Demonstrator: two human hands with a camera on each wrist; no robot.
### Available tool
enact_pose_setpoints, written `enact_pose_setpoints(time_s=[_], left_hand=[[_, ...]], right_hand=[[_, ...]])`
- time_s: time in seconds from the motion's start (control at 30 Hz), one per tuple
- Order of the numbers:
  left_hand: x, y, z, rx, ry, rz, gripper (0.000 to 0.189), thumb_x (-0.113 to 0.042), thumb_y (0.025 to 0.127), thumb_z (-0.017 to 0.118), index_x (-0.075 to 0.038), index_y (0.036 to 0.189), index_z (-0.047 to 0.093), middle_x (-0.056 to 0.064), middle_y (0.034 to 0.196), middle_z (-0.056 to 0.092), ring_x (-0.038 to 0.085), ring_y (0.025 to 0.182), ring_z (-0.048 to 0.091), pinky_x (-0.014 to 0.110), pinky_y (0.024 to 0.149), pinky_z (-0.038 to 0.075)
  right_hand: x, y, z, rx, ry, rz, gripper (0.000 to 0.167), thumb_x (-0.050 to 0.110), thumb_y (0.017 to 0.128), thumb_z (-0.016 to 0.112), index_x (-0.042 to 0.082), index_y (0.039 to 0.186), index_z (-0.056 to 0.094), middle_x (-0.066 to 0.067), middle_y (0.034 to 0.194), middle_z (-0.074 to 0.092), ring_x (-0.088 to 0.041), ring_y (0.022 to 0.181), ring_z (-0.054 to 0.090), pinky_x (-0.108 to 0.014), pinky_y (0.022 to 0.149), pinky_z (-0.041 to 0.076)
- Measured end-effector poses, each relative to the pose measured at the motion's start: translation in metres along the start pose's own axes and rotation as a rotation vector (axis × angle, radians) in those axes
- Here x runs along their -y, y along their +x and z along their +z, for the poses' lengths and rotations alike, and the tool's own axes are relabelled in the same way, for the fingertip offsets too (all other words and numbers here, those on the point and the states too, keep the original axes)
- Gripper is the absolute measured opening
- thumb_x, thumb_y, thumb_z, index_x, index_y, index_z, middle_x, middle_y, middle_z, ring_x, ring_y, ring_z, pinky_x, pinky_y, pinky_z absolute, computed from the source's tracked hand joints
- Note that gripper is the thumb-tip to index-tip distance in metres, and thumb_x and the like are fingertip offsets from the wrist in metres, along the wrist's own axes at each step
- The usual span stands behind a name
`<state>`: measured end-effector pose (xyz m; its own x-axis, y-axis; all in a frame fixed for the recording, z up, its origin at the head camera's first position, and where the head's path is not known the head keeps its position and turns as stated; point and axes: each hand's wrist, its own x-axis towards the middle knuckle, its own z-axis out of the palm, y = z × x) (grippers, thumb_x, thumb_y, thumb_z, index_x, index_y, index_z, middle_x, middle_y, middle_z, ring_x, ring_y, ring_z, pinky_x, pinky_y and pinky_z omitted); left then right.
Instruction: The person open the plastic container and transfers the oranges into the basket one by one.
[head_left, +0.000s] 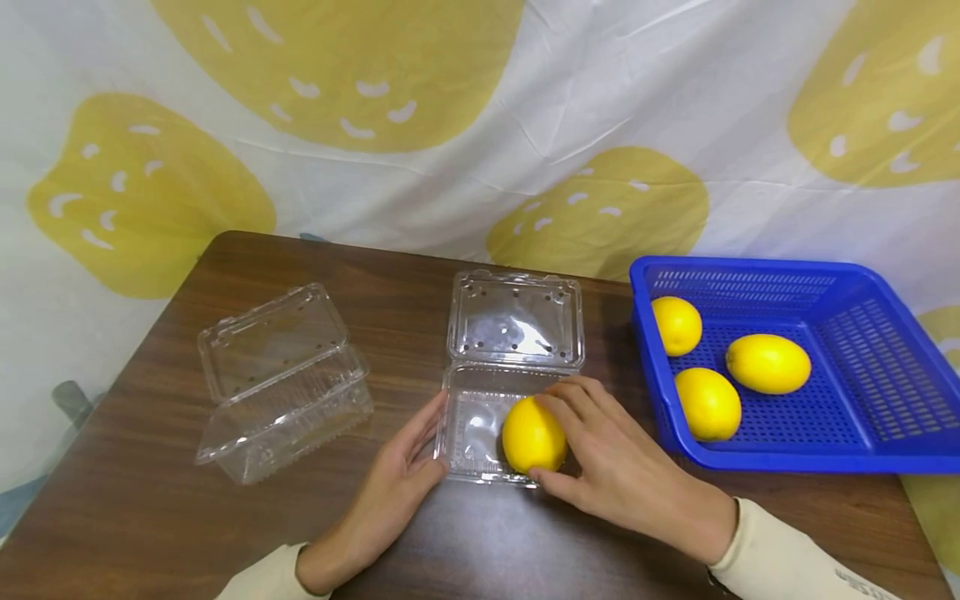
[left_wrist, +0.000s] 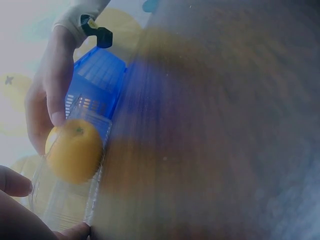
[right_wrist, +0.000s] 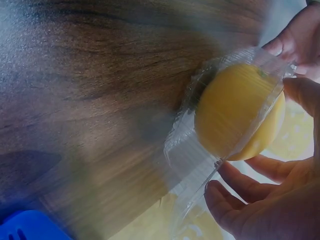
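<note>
A clear plastic clamshell container [head_left: 468, 467] lies opened out on the table, its lid [head_left: 516, 321] folded back to the far side. My left hand [head_left: 393, 475] holds the container's left end, thumb near the front corner. Inside the base, toward the right, sits a yellow lemon [head_left: 531, 437]. The right hand [head_left: 611, 454] reaches over the right wall and grips the lemon between thumb and fingers. In the left wrist view the lemon [left_wrist: 76, 152] is seen through the clear wall. From the right wrist, the lemon [right_wrist: 237, 112] shows with fingers [right_wrist: 245, 185] by the rim.
A blue basket [head_left: 750, 458] on the right contains three more lemons, one of them [head_left: 768, 364] near its middle. A second opened clear clamshell [head_left: 285, 425] stands on the left of the brown table [head_left: 480, 542]. Behind hangs a lemon-print cloth [head_left: 420, 183].
</note>
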<state>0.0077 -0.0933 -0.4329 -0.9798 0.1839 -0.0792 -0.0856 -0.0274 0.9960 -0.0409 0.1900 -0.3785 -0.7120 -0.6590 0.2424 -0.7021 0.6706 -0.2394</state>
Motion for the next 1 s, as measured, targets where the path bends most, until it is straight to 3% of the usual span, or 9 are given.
enact_pose_setpoints(time_s=[0.2,0.23,0.63,1.0], left_hand=[[-0.001,0.0,0.0,0.001,-0.001,0.011,0.08,0.005,0.095,0.061,-0.002,0.171,0.035,0.021,0.175,0.037,0.042,0.159,0.041,0.044,0.128,0.038],[-0.01,-0.002,0.003,-0.005,0.008,0.009,0.08,0.006,0.094,0.06,0.002,0.17,0.033,0.025,0.175,0.035,0.047,0.158,0.039,0.047,0.128,0.037],[-0.009,-0.001,0.003,-0.007,0.018,-0.003,0.079,0.006,0.095,0.059,0.0,0.17,0.033,0.021,0.176,0.034,0.044,0.159,0.038,0.047,0.128,0.036],[-0.007,-0.001,0.003,-0.005,0.018,-0.002,0.079,0.007,0.096,0.059,0.0,0.171,0.034,0.022,0.175,0.035,0.044,0.159,0.039,0.047,0.128,0.037]], right_hand=[[0.0,0.002,0.002,-0.001,-0.002,-0.01,0.076,0.046,0.085,0.09,-0.001,0.139,0.065,-0.015,0.134,0.067,-0.033,0.13,0.059,-0.052,0.114,0.055],[0.0,0.003,0.002,0.001,-0.003,-0.008,0.076,0.046,0.085,0.09,-0.001,0.14,0.065,-0.015,0.133,0.067,-0.033,0.129,0.059,-0.052,0.114,0.055],[-0.002,0.009,0.008,0.038,0.004,0.043,0.085,0.052,0.082,0.095,0.002,0.144,0.066,-0.015,0.13,0.073,-0.032,0.126,0.062,-0.052,0.112,0.056],[-0.005,0.01,0.012,-0.006,0.023,0.018,0.083,0.053,0.08,0.094,0.005,0.142,0.068,-0.013,0.129,0.073,-0.031,0.127,0.06,-0.055,0.111,0.056]])
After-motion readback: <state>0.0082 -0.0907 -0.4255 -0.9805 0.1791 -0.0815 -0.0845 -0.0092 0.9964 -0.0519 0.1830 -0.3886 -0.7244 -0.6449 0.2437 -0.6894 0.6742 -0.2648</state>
